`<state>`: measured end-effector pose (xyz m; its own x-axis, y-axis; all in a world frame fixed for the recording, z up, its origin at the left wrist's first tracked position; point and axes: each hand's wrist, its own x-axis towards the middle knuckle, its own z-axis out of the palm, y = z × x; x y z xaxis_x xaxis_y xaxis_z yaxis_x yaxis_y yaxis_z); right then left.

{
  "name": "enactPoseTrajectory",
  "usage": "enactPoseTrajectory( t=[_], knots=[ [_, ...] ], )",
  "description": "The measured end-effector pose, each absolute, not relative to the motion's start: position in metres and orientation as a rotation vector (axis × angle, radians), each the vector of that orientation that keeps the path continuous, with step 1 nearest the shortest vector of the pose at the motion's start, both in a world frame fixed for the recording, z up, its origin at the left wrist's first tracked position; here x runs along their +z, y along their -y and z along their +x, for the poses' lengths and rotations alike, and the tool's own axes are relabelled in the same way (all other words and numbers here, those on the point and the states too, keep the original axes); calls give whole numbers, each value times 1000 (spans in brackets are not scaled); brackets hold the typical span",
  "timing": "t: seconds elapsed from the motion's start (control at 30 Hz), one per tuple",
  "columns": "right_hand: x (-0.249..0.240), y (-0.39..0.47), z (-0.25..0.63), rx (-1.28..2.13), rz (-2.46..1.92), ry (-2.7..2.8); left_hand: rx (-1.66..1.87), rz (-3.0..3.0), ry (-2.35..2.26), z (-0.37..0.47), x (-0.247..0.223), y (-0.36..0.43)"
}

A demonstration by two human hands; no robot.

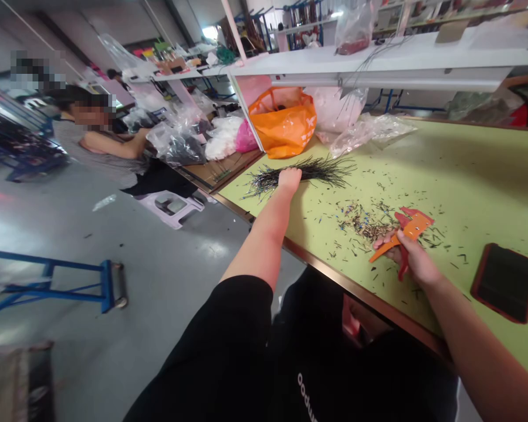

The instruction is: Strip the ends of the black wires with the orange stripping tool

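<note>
Fingers (383, 240) closed, your right hand (416, 258) grips the orange-red hand tool (416, 225), right of centre. Your left hand (290, 178) covers black wires (323, 170), upper centre; its grip is unclear. Table edge (330, 274) slants below; bare tabletop (475, 170) opens upper right.

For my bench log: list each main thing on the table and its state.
Black wires: loosely bundled, gripped in left hand
Hand tool: handles apart, held in right hand
Scraps: loose, scattered
Phone-like device: lying flat, screen dark
Orange bag: upright
Clear plastic: crumpled
</note>
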<state>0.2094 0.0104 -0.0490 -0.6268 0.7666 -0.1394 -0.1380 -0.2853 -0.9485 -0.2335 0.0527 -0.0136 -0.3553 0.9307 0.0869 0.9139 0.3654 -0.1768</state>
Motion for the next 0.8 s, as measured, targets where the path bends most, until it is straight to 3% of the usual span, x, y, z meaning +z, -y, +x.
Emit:
enactPoseTrajectory(
  t=[0.57, 0.8],
  knots=[
    [-48, -13, 205, 2005, -755, 1290, -402, -1402, 2314, -246, 112, -48],
    [-44, -14, 208, 2031, -680, 1245, -393, -1561, 2229, -217, 143, -30]
  ],
)
